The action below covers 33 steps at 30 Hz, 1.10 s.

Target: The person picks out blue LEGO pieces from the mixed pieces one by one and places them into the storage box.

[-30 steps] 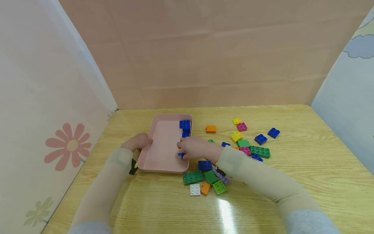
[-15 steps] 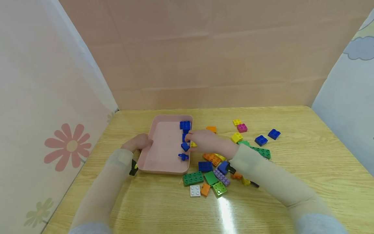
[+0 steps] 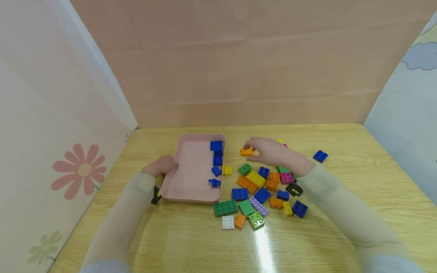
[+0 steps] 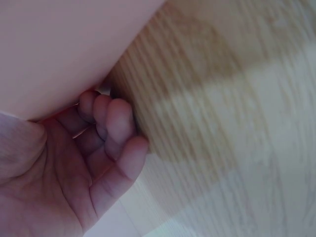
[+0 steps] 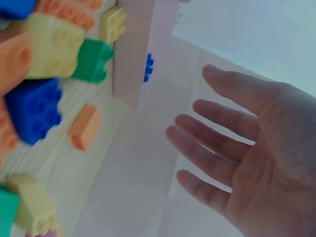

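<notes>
My left hand [image 3: 162,165] grips the left rim of a pink tray [image 3: 192,168]; the left wrist view shows its fingers [image 4: 118,123] curled below the tray's side. Along the tray's right wall lie several blue toy bricks [image 3: 217,160]. Over the table right of the tray is my right hand [image 3: 269,151], fingers spread and nothing held. In the head view its fingertips overlap an orange brick [image 3: 246,152]. The right wrist view shows that orange brick [image 5: 85,127] lying on the table, apart from the hand.
Right of the tray spreads a loose pile of bricks, among them a yellow brick [image 3: 255,178], a dark green brick [image 3: 225,208] and a white brick [image 3: 227,222]. One blue brick [image 3: 320,156] lies farther right. A pink backdrop [image 3: 246,68] stands behind the table.
My right hand set down a blue brick in the tray, let go of another beside it, and moved out to the right over the table. The left hand has stayed on the rim.
</notes>
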### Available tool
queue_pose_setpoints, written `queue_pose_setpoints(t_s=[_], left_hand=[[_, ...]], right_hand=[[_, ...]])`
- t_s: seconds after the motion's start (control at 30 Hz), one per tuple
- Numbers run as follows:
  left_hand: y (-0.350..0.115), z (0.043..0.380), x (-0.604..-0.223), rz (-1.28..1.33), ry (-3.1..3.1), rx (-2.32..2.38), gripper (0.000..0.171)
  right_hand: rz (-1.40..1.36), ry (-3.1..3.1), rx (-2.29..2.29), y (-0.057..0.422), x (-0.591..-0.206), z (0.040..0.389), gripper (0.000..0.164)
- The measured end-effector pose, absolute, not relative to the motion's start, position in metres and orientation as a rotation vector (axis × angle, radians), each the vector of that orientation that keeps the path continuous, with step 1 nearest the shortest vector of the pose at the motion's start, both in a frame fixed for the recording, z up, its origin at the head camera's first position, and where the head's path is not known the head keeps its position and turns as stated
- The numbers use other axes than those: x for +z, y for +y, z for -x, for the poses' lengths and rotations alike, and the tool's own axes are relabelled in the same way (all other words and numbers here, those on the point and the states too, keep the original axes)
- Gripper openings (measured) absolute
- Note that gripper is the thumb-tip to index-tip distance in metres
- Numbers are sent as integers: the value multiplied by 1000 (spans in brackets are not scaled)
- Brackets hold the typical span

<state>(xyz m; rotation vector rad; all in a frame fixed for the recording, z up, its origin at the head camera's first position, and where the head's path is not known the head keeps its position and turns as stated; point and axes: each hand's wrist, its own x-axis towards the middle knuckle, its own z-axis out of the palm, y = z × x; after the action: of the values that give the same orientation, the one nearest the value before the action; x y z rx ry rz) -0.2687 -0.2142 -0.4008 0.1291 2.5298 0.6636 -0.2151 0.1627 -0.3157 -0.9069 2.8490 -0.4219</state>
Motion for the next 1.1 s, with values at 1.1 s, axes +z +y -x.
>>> queue_pose_setpoints(t_s=[1.1], left_hand=[[-214,265,-399,-107,2547,663,25]], right_hand=[[634,2595,-338,194,-361,221,37]])
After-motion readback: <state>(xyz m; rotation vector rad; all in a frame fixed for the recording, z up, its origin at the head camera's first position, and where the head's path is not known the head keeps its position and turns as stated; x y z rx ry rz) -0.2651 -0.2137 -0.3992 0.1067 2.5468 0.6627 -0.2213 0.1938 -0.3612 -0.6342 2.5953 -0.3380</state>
